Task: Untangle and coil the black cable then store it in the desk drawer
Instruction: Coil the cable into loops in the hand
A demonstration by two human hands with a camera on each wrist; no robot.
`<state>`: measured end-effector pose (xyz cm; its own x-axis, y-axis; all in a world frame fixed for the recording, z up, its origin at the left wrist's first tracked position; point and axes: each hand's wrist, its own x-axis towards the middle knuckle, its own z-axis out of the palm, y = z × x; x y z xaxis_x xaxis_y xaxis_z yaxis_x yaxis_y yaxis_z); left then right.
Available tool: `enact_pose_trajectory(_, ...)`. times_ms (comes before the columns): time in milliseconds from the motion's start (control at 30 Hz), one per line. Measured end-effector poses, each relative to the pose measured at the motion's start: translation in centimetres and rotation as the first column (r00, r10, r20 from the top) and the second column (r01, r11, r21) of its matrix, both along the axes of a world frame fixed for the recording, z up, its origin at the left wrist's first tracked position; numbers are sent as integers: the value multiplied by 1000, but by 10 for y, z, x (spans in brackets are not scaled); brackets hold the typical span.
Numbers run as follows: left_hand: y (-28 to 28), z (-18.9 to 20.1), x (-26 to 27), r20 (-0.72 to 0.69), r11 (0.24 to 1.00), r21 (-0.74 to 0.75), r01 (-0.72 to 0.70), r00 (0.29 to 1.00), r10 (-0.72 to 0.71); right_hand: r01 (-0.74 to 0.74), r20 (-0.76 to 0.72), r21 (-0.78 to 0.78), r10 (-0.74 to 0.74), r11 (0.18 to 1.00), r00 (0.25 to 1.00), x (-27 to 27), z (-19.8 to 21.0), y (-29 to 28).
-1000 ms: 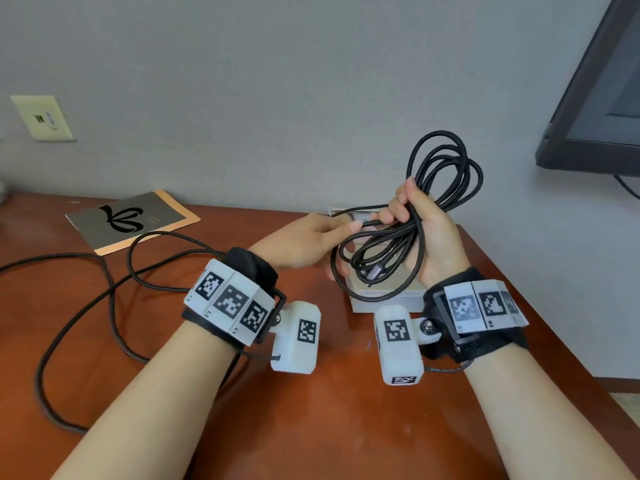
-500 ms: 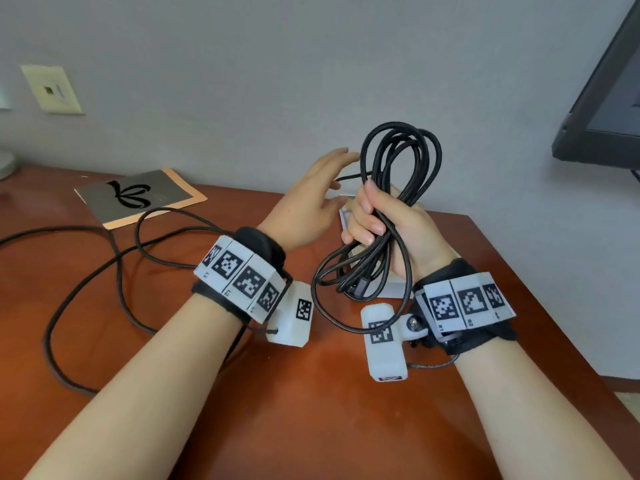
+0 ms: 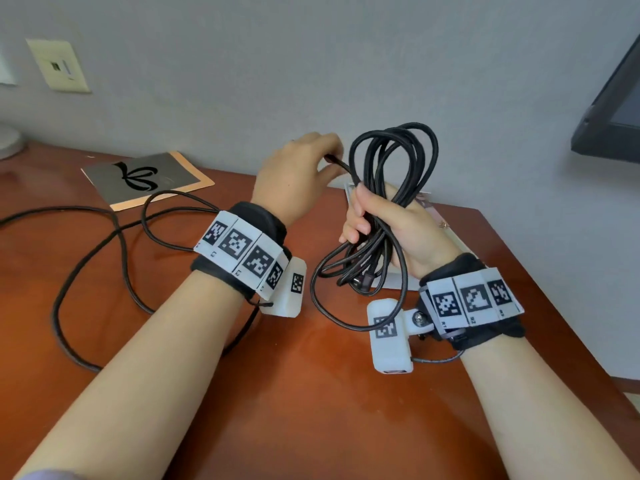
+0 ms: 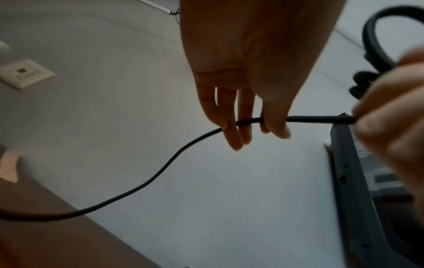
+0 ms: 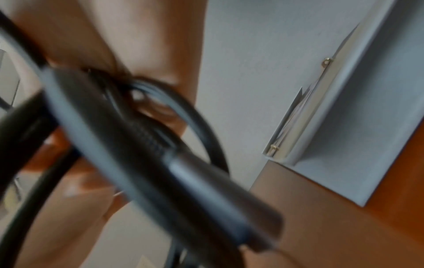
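My right hand [image 3: 372, 216] grips the black cable's coil [image 3: 398, 150] round its middle and holds it upright above the desk. Several loops stand above the fist and several hang below it, with a plug [image 3: 363, 282] dangling among them. My left hand [image 3: 325, 164] is just left of the coil's top and pinches the free strand [image 4: 319, 119] between thumb and fingers [image 4: 236, 134]. The rest of the cable [image 3: 117, 237] trails in loose curves over the desk to the left. The right wrist view is filled by blurred cable and a connector [image 5: 206, 181]. No drawer is in view.
A white box [image 3: 446, 223] lies on the brown desk [image 3: 311, 393] under my right hand. A grey booklet [image 3: 145, 178] lies at the back left. A dark monitor [image 3: 613, 109] hangs at the upper right, a wall outlet [image 3: 59, 65] at the upper left. The desk's right edge is close.
My left hand has risen from the coil's middle to its top and now pinches the strand there. My right hand has tilted the coil more upright and nearer to me.
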<state>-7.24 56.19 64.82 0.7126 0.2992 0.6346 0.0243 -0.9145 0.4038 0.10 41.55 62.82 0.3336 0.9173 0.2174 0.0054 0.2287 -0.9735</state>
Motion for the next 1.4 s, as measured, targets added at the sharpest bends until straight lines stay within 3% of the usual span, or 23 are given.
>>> enact_pose_trajectory(167, 13, 8, -3, 59, 984, 87, -153, 987, 148, 59, 86, -3, -58, 998, 995, 9, -3, -1)
enact_pose_trajectory(433, 12, 12, -7, 137, 951, 40, -308, 944, 300, 16, 225, -24, -10, 1000, 974, 4, -4, -2)
enact_pose_trajectory(533, 11, 13, -8, 149, 943, 23, -331, 934, 325, 10, 272, -26, -2, 1000, 962, -1, -5, 0)
enact_pose_trajectory(700, 9, 16, -12, 199, 949, -44, -311, 929, 313, 136, 348, -53, -109, 989, 931, -6, -6, 2)
enact_pose_trajectory(867, 6, 16, -11, 203, 955, -72, -287, 933, 296, 258, 316, 66, -266, 964, 911, 1, -18, 11)
enact_pose_trajectory(1000, 1, 17, -9, 194, 961, -109, -255, 943, 272, 381, 97, 155, -398, 911, 912, 5, -17, 12)
enact_pose_trajectory(1133, -10, 13, -4, 231, 974, -70, -214, 947, 224, 595, 117, 164, -615, 787, 780, 12, -19, 14)
enact_pose_trajectory(1267, -11, 13, -3, 224, 975, -57, -215, 949, 223, 557, 33, 181, -571, 810, 820, 10, -16, 12)
enact_pose_trajectory(1400, -7, 11, -3, 227, 967, -33, -252, 940, 253, 469, 96, 202, -494, 860, 864, 7, -14, 11)
